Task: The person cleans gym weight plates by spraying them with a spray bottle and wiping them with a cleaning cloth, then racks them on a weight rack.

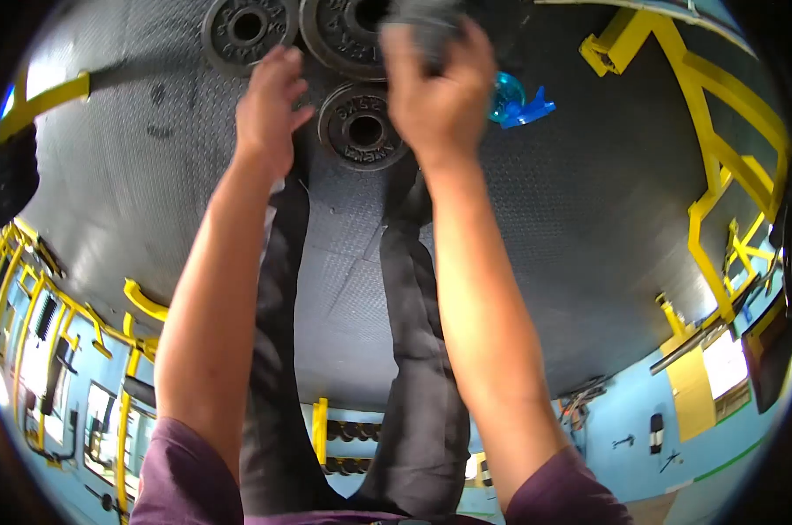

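Grey cloth [427,31] (bunched) in right hand [440,92] grip.

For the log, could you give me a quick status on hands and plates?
Right hand gripping grey cloth. Left hand open, above weight plates. Blue spray bottle beside.

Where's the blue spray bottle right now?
In the head view, the blue spray bottle lies on the black floor mat, upper centre-right, just right of the right hand and the smallest weight plate.
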`<action>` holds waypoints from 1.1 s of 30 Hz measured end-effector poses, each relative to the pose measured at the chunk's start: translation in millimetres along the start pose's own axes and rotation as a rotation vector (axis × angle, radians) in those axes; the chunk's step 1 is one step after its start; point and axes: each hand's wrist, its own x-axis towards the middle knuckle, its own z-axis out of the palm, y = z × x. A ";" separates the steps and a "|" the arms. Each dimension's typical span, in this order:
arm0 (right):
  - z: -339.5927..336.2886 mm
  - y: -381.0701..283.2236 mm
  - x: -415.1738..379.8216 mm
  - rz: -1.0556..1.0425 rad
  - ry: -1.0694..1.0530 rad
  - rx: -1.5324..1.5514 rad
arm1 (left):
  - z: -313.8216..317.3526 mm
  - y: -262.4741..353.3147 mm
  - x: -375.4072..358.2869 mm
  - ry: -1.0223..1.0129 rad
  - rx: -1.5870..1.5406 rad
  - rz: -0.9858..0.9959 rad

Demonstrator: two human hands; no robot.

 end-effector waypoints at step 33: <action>47.5 60.7 31.5 -0.304 -0.310 -0.592 | -16.2 10.7 82.4 -0.164 -0.150 -0.077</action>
